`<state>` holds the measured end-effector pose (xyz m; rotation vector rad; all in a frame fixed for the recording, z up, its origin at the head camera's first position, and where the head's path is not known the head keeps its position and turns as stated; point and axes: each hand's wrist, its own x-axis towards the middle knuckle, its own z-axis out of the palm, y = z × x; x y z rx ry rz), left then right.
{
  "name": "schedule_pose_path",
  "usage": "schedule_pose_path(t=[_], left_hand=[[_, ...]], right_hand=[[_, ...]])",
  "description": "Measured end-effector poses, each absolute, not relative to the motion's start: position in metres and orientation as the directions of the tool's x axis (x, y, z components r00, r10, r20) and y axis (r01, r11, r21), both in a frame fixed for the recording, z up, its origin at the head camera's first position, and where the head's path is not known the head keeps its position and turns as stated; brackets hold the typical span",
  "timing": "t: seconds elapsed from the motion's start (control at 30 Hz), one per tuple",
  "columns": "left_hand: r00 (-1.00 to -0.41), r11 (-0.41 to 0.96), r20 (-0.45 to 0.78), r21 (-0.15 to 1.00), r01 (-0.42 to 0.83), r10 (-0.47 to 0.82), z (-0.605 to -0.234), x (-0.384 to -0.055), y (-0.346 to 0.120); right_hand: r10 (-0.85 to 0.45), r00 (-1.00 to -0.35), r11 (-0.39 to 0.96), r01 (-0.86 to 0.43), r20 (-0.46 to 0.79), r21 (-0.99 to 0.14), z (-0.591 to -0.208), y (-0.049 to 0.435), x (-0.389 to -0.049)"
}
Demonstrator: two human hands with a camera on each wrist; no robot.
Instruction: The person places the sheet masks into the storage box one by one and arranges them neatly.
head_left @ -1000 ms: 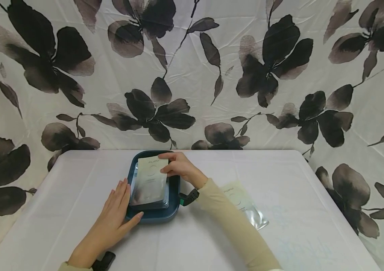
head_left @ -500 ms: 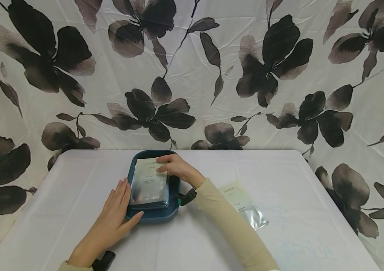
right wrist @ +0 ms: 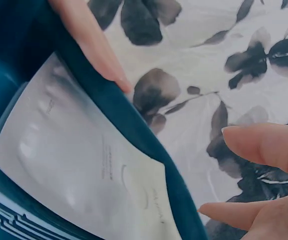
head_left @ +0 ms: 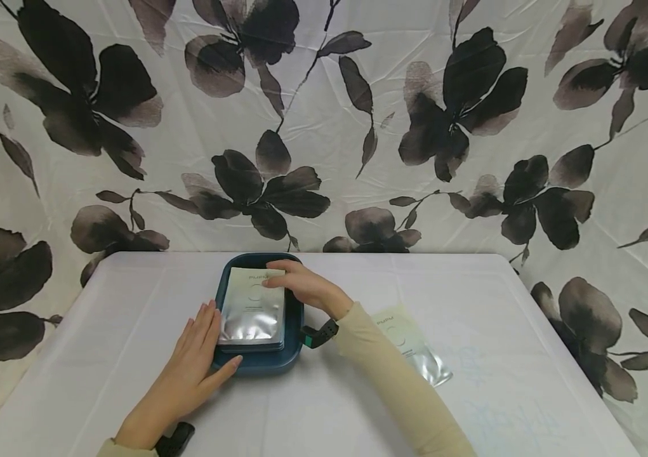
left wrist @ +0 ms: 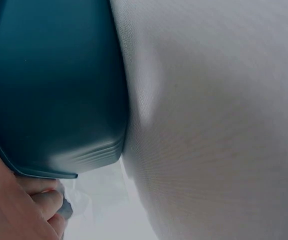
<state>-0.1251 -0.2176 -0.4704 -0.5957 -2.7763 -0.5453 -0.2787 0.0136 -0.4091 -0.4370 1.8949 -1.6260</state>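
A dark blue tray (head_left: 266, 363) holds a stack of flat sachets; the top sachet (head_left: 252, 311) is pale green at its upper end and silvery below. In the right wrist view this top sachet (right wrist: 78, 155) lies flat on the stack. My left hand (head_left: 189, 365) rests along the tray's left side with straight fingers, the thumb near the front corner. Over the sachet's upper right corner is my right hand (head_left: 306, 284). The right wrist view shows that hand's thumb and finger apart, with nothing between them. The left wrist view shows the tray's outer wall (left wrist: 58, 85).
A single similar sachet (head_left: 409, 346) lies on the white table (head_left: 506, 330) right of the tray, partly hidden by the right forearm (head_left: 398, 381). A white cloth with dark flowers (head_left: 461, 114) hangs behind the table.
The top sachet has settled squarely onto the stack from a slight tilt. My right hand has let go of its upper right corner. The left hand has stayed in place.
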Motion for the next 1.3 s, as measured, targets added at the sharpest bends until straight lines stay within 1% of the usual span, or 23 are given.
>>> schedule_pose_path(t=[0.33, 0.53, 0.7, 0.93, 1.03, 1.2, 1.3], left_hand=[[-0.881, 0.846, 0.330, 0.304, 0.438, 0.338, -0.470, -0.125, -0.217], [-0.876, 0.843, 0.344, 0.305, 0.444, 0.337, -0.470, -0.126, -0.217], [-0.883, 0.844, 0.328, 0.312, 0.437, 0.336, -0.470, -0.125, -0.217], [-0.892, 0.846, 0.307, 0.320, 0.426, 0.333, -0.470, -0.125, -0.216], [-0.895, 0.847, 0.300, 0.324, 0.421, 0.330, -0.469, -0.125, -0.216], [-0.901, 0.849, 0.290, 0.331, 0.412, 0.323, -0.468, -0.124, -0.215], [-0.900, 0.850, 0.292, 0.328, 0.413, 0.325, -0.469, -0.123, -0.215]], right_hand=[[-0.615, -0.764, 0.189, 0.095, -0.193, -0.977, -0.400, 0.038, -0.276], [-0.611, -0.769, 0.211, 0.069, -0.187, -0.975, -0.391, 0.064, -0.270], [-0.612, -0.772, 0.225, 0.033, -0.168, -0.974, -0.388, 0.087, -0.266], [-0.562, -0.818, 0.222, -0.002, -0.126, -0.975, -0.388, 0.130, -0.256], [-0.532, -0.841, 0.179, 0.007, -0.103, -0.984, -0.388, 0.152, -0.249], [-0.480, -0.875, 0.071, 0.032, -0.062, -0.997, -0.393, 0.188, -0.240], [-0.434, -0.899, 0.051, 0.031, -0.050, -0.998, -0.398, 0.209, -0.234]])
